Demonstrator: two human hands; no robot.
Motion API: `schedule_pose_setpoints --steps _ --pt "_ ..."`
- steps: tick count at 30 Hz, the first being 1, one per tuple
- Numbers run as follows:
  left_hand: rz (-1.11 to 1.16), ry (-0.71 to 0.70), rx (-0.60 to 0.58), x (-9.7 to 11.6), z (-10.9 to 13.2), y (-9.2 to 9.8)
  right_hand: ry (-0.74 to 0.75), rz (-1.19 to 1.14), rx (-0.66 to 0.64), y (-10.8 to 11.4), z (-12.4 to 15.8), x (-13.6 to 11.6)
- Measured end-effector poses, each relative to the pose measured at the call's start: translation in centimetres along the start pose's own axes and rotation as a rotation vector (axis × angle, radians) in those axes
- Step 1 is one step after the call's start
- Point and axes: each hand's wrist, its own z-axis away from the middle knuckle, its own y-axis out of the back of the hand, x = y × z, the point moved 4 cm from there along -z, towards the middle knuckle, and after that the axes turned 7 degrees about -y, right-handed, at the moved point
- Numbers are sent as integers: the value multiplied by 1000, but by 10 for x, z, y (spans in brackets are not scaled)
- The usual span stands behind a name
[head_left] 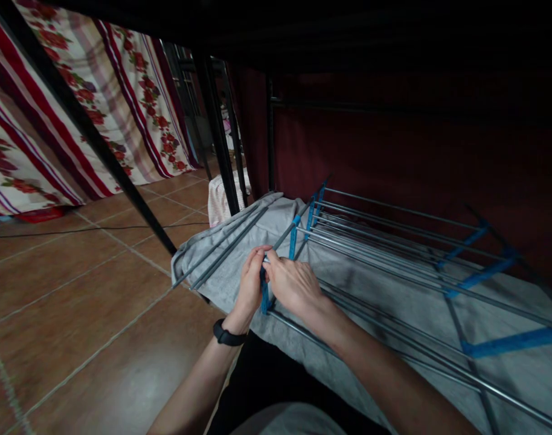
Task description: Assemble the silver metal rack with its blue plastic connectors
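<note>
My left hand (pixel 249 284), with a black band at the wrist, is closed around the upper end of a blue plastic bracket (pixel 264 299) on a metal rack. Close against it, my right hand (pixel 296 283) is curled with its fingers on a metal rod, whose short bright end (pixel 266 260) shows between my hands. The fingertips partly hide where rod and bracket meet. To the right stretches the rest of the rack, its long grey tubes (pixel 375 235) running between blue brackets (pixel 514 341). Several loose grey tubes (pixel 233 244) lie left of my hands.
A grey blanket (pixel 348 287) lies under the rack. Black metal posts (pixel 219 133) stand at the left, with a dark overhead frame above. Beyond are a brown tiled floor (pixel 99 302), a thin black cable (pixel 90 229) and a floral striped curtain (pixel 104 109). A dark red wall (pixel 394 151) is behind.
</note>
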Motion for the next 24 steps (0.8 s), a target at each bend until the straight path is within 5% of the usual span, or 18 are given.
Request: schedule_pose_setpoints --steps 24 --pt "179 193 -45 -2 -2 4 71 43 71 -15 7 1"
